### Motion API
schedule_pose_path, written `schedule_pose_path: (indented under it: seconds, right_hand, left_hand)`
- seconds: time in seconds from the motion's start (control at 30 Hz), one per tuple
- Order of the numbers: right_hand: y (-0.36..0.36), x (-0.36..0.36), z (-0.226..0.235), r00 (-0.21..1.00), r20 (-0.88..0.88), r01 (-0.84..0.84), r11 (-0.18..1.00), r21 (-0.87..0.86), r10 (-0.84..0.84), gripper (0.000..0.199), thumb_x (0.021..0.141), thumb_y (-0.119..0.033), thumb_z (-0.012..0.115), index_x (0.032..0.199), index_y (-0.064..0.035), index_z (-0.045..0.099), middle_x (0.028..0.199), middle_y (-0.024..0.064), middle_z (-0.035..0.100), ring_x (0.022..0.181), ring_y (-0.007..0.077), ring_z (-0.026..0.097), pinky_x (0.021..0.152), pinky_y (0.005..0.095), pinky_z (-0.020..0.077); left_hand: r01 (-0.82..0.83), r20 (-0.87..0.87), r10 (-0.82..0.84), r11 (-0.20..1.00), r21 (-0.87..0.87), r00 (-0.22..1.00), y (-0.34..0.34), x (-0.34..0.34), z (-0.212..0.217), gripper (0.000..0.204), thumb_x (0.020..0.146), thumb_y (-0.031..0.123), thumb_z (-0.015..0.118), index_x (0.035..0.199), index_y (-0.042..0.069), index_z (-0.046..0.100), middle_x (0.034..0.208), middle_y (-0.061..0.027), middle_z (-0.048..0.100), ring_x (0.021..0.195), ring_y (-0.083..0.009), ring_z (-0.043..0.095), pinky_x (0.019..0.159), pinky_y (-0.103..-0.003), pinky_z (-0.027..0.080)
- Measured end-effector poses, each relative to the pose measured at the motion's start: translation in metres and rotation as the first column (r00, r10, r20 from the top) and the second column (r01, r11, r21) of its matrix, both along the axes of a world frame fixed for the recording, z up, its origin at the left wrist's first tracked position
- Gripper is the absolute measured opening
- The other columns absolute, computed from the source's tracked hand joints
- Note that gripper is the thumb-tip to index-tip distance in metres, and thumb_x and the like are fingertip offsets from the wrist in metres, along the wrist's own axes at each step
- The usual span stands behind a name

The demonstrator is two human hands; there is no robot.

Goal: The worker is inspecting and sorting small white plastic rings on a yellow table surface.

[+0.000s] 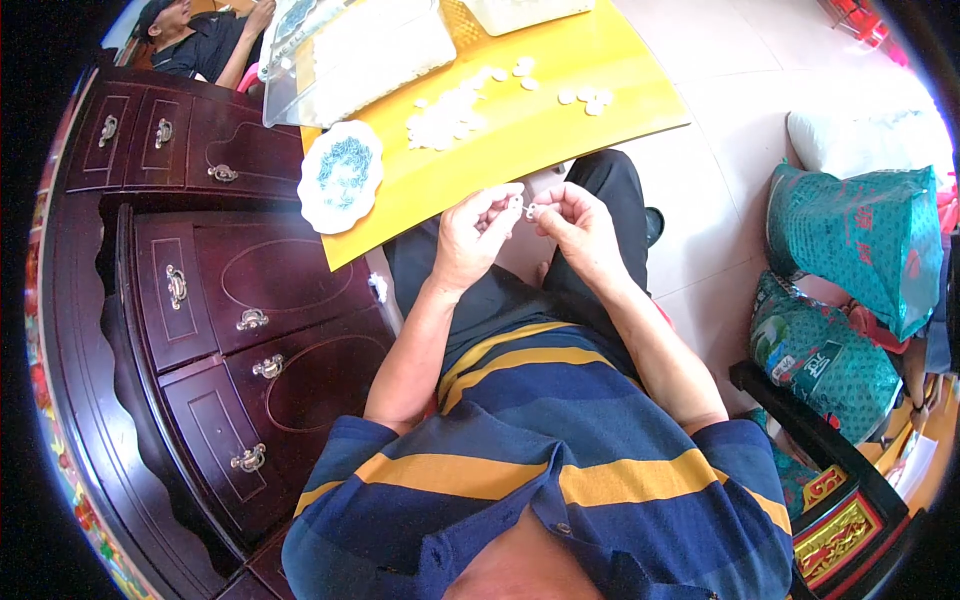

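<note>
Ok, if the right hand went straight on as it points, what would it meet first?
Probably the left hand, close ahead, or the small white piece between them; depth is unclear.

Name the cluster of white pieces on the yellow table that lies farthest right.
The small cluster toward the right corner of the table, apart from the large pile nearer the scalloped dish.

Teal bags, red, white lettering, seemingly blurred

- Bright light floods the upper right, bleaching the floor tiles.
- The held white piece looks overexposed, its detail lost.
- The dark cabinet sits dimmer, faintly glossy.
- Fisheye distortion bends outer edges; corners are black.
</note>
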State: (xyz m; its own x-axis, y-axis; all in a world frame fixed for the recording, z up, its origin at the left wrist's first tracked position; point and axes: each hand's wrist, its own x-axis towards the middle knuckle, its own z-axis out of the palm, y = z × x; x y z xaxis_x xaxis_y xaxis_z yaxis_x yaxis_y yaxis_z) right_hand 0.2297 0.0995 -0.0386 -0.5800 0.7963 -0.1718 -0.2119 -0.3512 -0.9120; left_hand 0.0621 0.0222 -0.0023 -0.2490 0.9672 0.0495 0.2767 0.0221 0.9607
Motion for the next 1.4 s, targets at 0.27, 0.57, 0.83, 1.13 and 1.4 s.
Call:
schedule_pose_path:
  seconds: [0.27, 0.57, 0.83, 1.13, 1.4]
  right_hand:
    - [0.001, 0.002, 0.000, 0.999, -0.033, -0.005, 1.000, -0.021, 0.004, 0.008, 0.098, -0.005, 0.066, 0.106, -0.0022, 0.067, 0.093, 0.0028, 0.073, 0.082, 0.0074, 0.065, 0.076, 0.0221, 0.0526]
    - [0.001, 0.003, -0.001, 1.000, 0.009, -0.007, 1.000, 0.014, 0.007, 0.008, 0.098, -0.005, 0.066, 0.106, -0.0028, 0.067, 0.093, 0.0024, 0.072, 0.081, 0.0073, 0.065, 0.076, 0.0223, 0.0525]
    - [0.001, 0.003, 0.004, 0.997, -0.082, 0.007, 1.000, -0.026, -0.009, 0.008, 0.099, -0.007, 0.066, 0.106, -0.0034, 0.067, 0.094, 0.0022, 0.073, 0.083, 0.0069, 0.065, 0.077, 0.0217, 0.0515]
    - [0.002, 0.003, 0.006, 0.993, -0.111, 0.039, 0.999, -0.029, -0.042, 0.009, 0.099, -0.011, 0.068, 0.106, -0.0050, 0.068, 0.094, 0.0013, 0.073, 0.082, 0.0057, 0.065, 0.076, 0.0208, 0.0511]
    - [0.001, 0.003, 0.008, 0.988, -0.141, 0.053, 0.997, -0.047, -0.059, 0.009, 0.099, -0.011, 0.068, 0.105, -0.0053, 0.068, 0.095, 0.0017, 0.074, 0.083, 0.0058, 0.066, 0.077, 0.0212, 0.0516]
  left_hand:
    - [-0.012, 0.271, 0.039, 0.995, -0.103, 0.962, 0.001, 0.001, 0.001, 0.029, 0.098, 0.007, 0.068, 0.125, -0.002, 0.068, 0.096, -0.0023, 0.069, 0.073, -0.0074, 0.060, 0.068, -0.020, 0.051]
    - [-0.006, 0.291, 0.037, 0.994, -0.107, 0.956, 0.004, 0.002, 0.002, 0.028, 0.097, 0.007, 0.068, 0.123, -0.003, 0.068, 0.093, -0.0034, 0.069, 0.072, -0.0083, 0.059, 0.067, -0.020, 0.050]
    - [0.047, 0.705, 0.074, 0.987, -0.151, 0.705, 0.004, -0.005, -0.009, 0.028, 0.102, 0.013, 0.062, 0.127, -0.001, 0.062, 0.095, -0.0031, 0.066, 0.071, -0.0087, 0.060, 0.069, -0.024, 0.056]
    - [-0.009, 0.628, 0.094, 0.991, -0.137, 0.772, 0.004, -0.002, -0.011, 0.021, 0.099, 0.008, 0.063, 0.118, 0.000, 0.067, 0.082, 0.0018, 0.059, 0.067, -0.0064, 0.054, 0.063, -0.022, 0.050]
    - [-0.042, 0.651, 0.114, 0.991, -0.125, 0.750, 0.004, 0.003, -0.006, 0.021, 0.097, 0.006, 0.064, 0.116, 0.000, 0.069, 0.082, 0.0024, 0.060, 0.067, -0.0064, 0.053, 0.065, -0.023, 0.048]
